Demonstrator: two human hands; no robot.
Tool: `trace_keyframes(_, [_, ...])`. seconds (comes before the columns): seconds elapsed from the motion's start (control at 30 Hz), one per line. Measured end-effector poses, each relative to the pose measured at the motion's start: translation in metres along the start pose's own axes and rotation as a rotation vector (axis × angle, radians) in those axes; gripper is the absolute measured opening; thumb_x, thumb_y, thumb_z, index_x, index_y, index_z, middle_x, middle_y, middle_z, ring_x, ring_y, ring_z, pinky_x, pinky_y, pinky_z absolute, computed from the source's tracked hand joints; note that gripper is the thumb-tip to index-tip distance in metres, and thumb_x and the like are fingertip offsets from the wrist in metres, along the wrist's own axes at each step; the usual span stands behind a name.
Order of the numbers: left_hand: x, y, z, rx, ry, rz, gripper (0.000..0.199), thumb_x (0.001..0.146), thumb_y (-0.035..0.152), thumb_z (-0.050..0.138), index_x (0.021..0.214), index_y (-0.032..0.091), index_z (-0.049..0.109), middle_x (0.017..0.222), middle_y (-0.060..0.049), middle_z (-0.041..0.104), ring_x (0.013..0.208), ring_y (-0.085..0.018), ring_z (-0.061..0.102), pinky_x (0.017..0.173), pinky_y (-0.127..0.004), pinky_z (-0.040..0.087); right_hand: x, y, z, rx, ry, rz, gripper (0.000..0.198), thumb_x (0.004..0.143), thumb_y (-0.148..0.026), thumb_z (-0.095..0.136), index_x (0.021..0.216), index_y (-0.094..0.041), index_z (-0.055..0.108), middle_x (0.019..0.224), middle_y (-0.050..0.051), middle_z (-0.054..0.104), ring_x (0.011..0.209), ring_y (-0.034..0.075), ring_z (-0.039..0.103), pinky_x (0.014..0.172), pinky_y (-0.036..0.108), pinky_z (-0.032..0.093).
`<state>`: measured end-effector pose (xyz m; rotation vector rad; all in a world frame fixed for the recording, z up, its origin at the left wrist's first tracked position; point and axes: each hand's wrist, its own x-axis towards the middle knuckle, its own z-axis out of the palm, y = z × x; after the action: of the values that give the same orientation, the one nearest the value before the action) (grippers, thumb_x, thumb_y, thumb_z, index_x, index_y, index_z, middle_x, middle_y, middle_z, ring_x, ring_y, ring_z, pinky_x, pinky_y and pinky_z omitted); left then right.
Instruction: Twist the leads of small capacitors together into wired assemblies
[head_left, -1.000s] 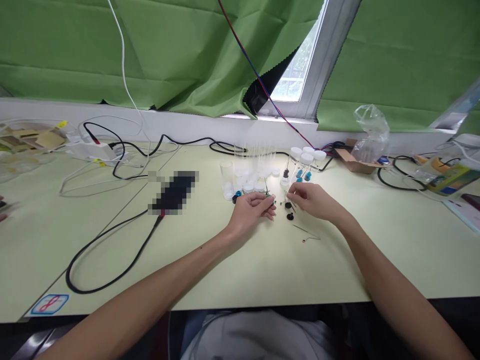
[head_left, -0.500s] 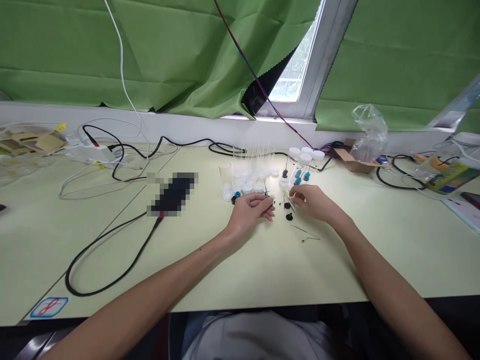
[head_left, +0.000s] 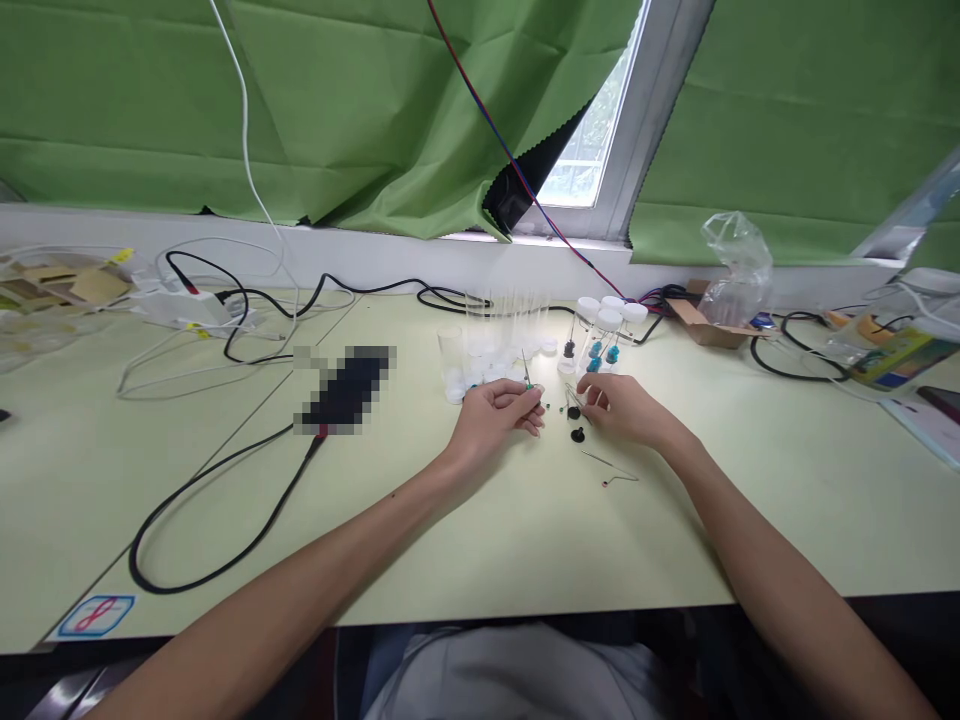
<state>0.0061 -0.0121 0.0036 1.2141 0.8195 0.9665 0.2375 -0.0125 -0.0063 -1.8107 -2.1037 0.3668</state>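
A thin metal rod with a green base (head_left: 527, 372) points upward from the pinched fingertips of my left hand (head_left: 491, 415). My right hand (head_left: 622, 408) is closed, its fingertips down among thin metal wires (head_left: 571, 394) and seemingly pinching one. Close by lie two black disc-shaped pieces (head_left: 577, 435) and small green beads (head_left: 547, 406). Nearer me on the table is a bent wire with a small reddish end (head_left: 621, 478). A blue piece (head_left: 472, 387) shows partly behind my left hand.
Clear open tubes (head_left: 451, 365) stand behind my left hand, with white caps among them. White-capped tubes (head_left: 610, 320) holding blue and black pieces are behind my right hand. A cabled, pixelated dark device (head_left: 349, 388) lies left. A cardboard box (head_left: 709, 322) with a plastic bag sits back right.
My left hand has shifted slightly left, and the rod in it now shows more upright. My right hand has barely moved, its fingers still among the wires.
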Motion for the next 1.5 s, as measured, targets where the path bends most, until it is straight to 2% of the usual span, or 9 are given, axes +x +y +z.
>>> trace_keyframes(0.1, [0.001,0.002,-0.002,0.013,0.004,0.007,0.034,0.076,0.045,0.077,0.082,0.013,0.068,0.075,-0.008,0.071,0.066,-0.015,0.065,0.072,-0.033,0.055,0.001,0.001,0.000,0.007,0.054,-0.005,0.015,0.085,-0.020,0.059,0.100,-0.020,0.062,0.088,0.006,0.067,0.072,0.018,0.061,0.064,0.029,0.047])
trace_keyframes(0.23, [0.001,0.005,-0.006,0.032,0.016,0.027,0.036,0.075,0.047,0.077,0.082,0.013,0.068,0.077,-0.009,0.072,0.066,-0.015,0.065,0.070,-0.033,0.054,0.003,-0.006,0.002,0.049,0.208,-0.056,0.017,0.088,-0.019,0.054,0.104,-0.020,0.062,0.089,0.005,0.065,0.068,0.016,0.059,0.068,0.030,0.047])
trace_keyframes(0.3, [0.002,0.006,-0.007,0.043,0.012,0.037,0.038,0.074,0.049,0.077,0.082,0.013,0.068,0.077,-0.009,0.072,0.064,-0.015,0.064,0.070,-0.033,0.054,0.005,-0.014,0.004,0.084,0.237,-0.101,0.021,0.090,-0.018,0.051,0.108,-0.020,0.061,0.092,0.006,0.065,0.073,0.017,0.060,0.068,0.030,0.047])
trace_keyframes(0.4, [0.002,0.009,-0.009,0.045,0.008,0.046,0.039,0.074,0.050,0.077,0.082,0.013,0.068,0.078,-0.009,0.072,0.064,-0.015,0.064,0.070,-0.033,0.054,0.011,-0.026,0.008,0.091,0.168,-0.164,0.023,0.092,-0.016,0.048,0.109,-0.019,0.062,0.097,0.008,0.064,0.074,0.017,0.059,0.070,0.030,0.047])
trace_keyframes(0.57, [0.002,0.011,-0.010,0.034,0.013,0.060,0.037,0.075,0.047,0.077,0.083,0.012,0.068,0.077,-0.009,0.071,0.067,-0.016,0.065,0.069,-0.032,0.054,0.031,-0.035,0.014,0.030,0.039,-0.195,0.028,0.090,-0.008,0.047,0.111,-0.017,0.063,0.101,0.010,0.062,0.080,0.018,0.059,0.075,0.030,0.046])
trace_keyframes(0.67, [0.003,0.010,-0.011,0.032,0.014,0.065,0.037,0.075,0.047,0.077,0.084,0.012,0.069,0.078,-0.009,0.071,0.066,-0.016,0.064,0.069,-0.032,0.054,0.045,-0.032,0.021,0.015,0.033,-0.213,0.027,0.090,-0.009,0.049,0.112,-0.018,0.063,0.101,0.010,0.061,0.081,0.018,0.058,0.078,0.031,0.045])
trace_keyframes(0.83, [0.002,0.010,-0.011,0.032,0.016,0.057,0.036,0.075,0.046,0.077,0.084,0.013,0.069,0.078,-0.009,0.071,0.067,-0.015,0.064,0.069,-0.032,0.054,0.059,-0.028,0.033,0.007,0.045,-0.215,0.014,0.090,-0.011,0.052,0.098,-0.017,0.062,0.100,0.010,0.057,0.086,0.019,0.057,0.076,0.029,0.045])
trace_keyframes(1.1, [0.003,0.005,-0.010,0.069,-0.003,0.060,0.036,0.077,0.048,0.075,0.084,0.013,0.069,0.075,-0.009,0.071,0.065,-0.016,0.064,0.070,-0.032,0.054,0.057,-0.029,0.037,0.004,0.060,-0.194,0.009,0.092,-0.012,0.048,0.089,-0.018,0.055,0.095,0.007,0.054,0.079,0.017,0.054,0.072,0.027,0.043])
trace_keyframes(1.5, [0.003,0.003,-0.010,0.085,-0.015,0.061,0.037,0.078,0.050,0.073,0.083,0.013,0.069,0.076,-0.009,0.071,0.065,-0.016,0.064,0.068,-0.032,0.053,0.056,-0.030,0.036,-0.099,0.030,-0.191,0.009,0.093,-0.012,0.046,0.088,-0.019,0.050,0.089,0.007,0.054,0.075,0.019,0.051,0.065,0.028,0.038])
